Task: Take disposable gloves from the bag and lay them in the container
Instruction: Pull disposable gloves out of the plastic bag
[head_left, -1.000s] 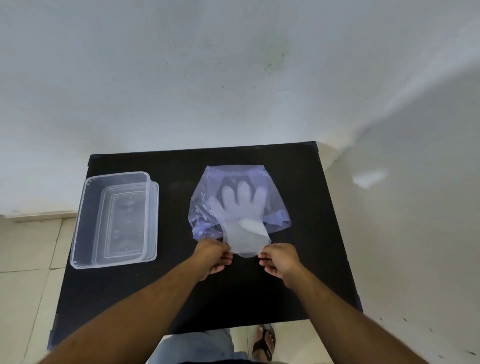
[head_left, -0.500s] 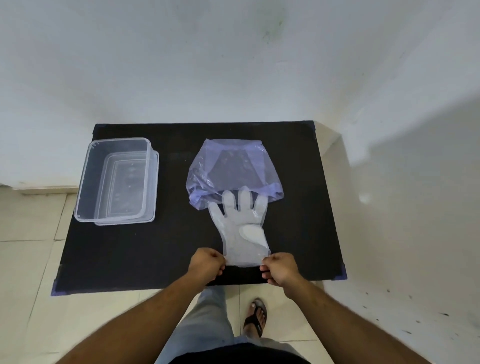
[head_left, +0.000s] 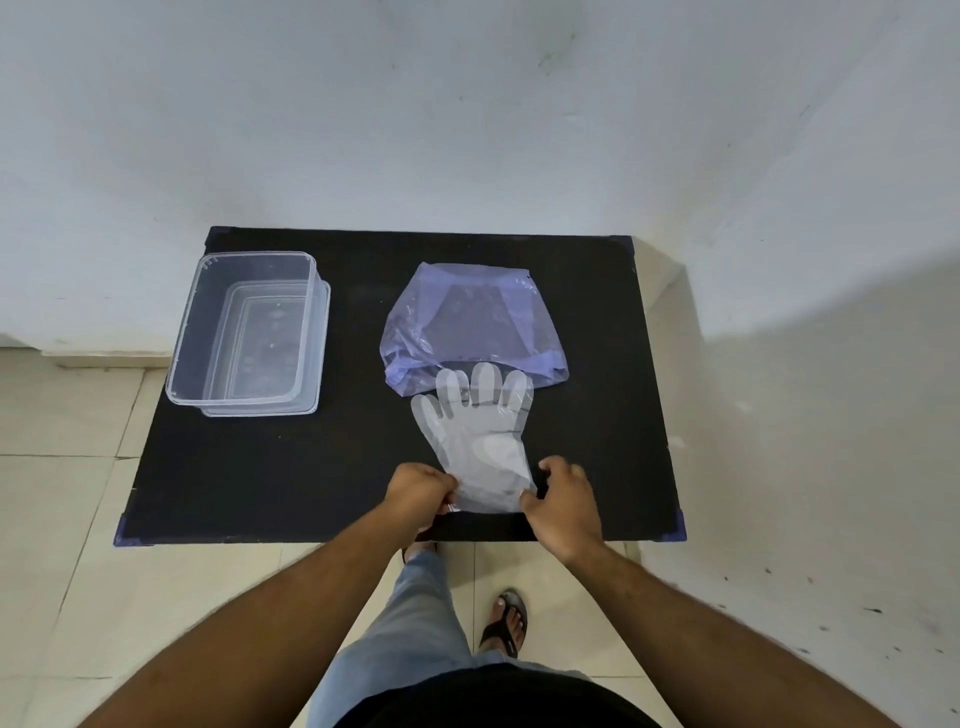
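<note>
So there's a black worktop against a white wall, with a clear plastic container sitting empty on the left side and a purplish see-through bag just right of the middle. A thin clear glove lies flat in front of the bag, its fingertips just overlapping the bag's mouth, cuff toward the near edge. The left hand pinches one cuff corner, the right hand the other, fingers closed on the plastic. Looks like the pull-out step is basically done. Next it probably needs lifting and carrying left over the container, keeping it spread so it lands flat.
</note>
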